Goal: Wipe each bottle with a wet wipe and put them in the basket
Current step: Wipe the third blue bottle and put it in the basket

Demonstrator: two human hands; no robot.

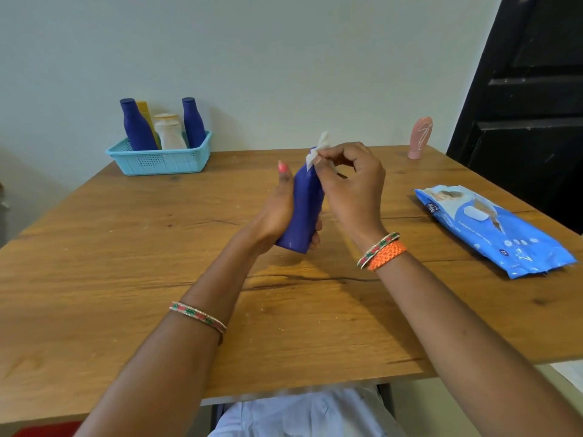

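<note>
Soft even light, sharp, edges bowed

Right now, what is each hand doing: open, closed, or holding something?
Left hand: grips the blue bottle near its base.
Right hand: pinches the wet wipe at the bottle's top.

The left hand [271, 212] is showing a pink-painted thumbnail; both forearms are bare. Each wrist is wearing a red-green beaded bangle [198, 316], the right adding an orange braided band [386, 255].
</note>
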